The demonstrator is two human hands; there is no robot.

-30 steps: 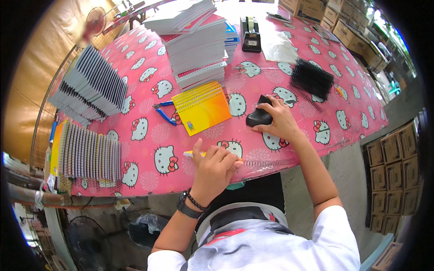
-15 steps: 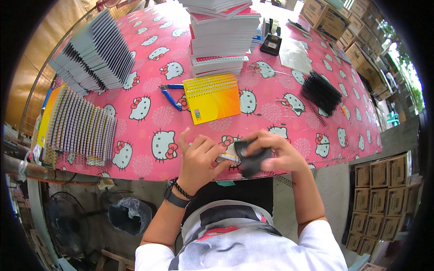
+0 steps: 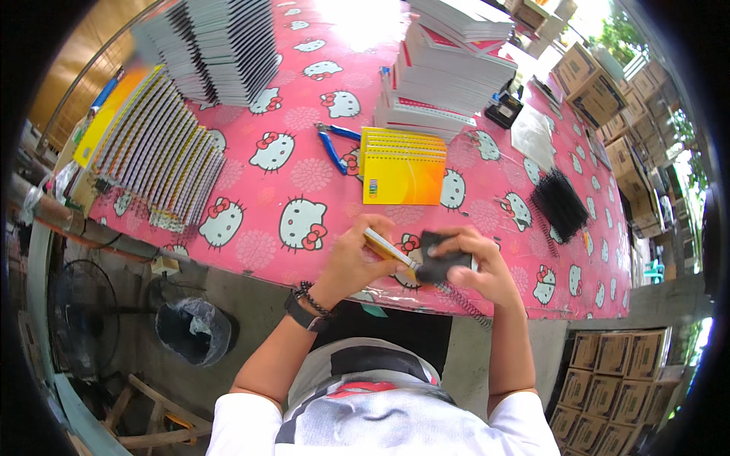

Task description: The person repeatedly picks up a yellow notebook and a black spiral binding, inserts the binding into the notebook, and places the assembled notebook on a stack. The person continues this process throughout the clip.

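Near the table's front edge, my left hand pinches a small notebook, tilted so that its page edge and a yellow cover show. My right hand is closed on a limp black pad, whose material I cannot make out. This pad meets the notebook's right end. A dark spiral binding coil trails from there below my right hand, past the table edge. How far the coil is threaded into the notebook is hidden by the pad. Beyond my hands lie fanned yellow notebooks with punched holes along their top edges.
Blue-handled pliers lie left of the yellow notebooks. A tall paper stack stands behind them. Rows of coil-bound notebooks and grey booklets fill the left. Black coils lie at right on the pink tablecloth.
The view has swung, so things on the table appear farther right. My left hand has tilted the notebook, showing more of its edge and yellow cover. Both hands keep their holds.
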